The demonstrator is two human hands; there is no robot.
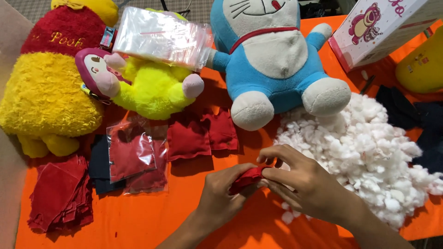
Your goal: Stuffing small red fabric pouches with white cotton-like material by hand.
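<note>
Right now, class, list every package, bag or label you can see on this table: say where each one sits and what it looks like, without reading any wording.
Clear plastic bags: a stack at top centre, resting on the yellow plush.
Small clear bag: left of centre, flat on the orange cloth, red fabric inside.
Cardboard box: top right corner, white and pink, with a pink bear picture.
Yellow container: right edge, small stickers on it.

Head camera looks steeply down, close over the orange table (138, 221).
</note>
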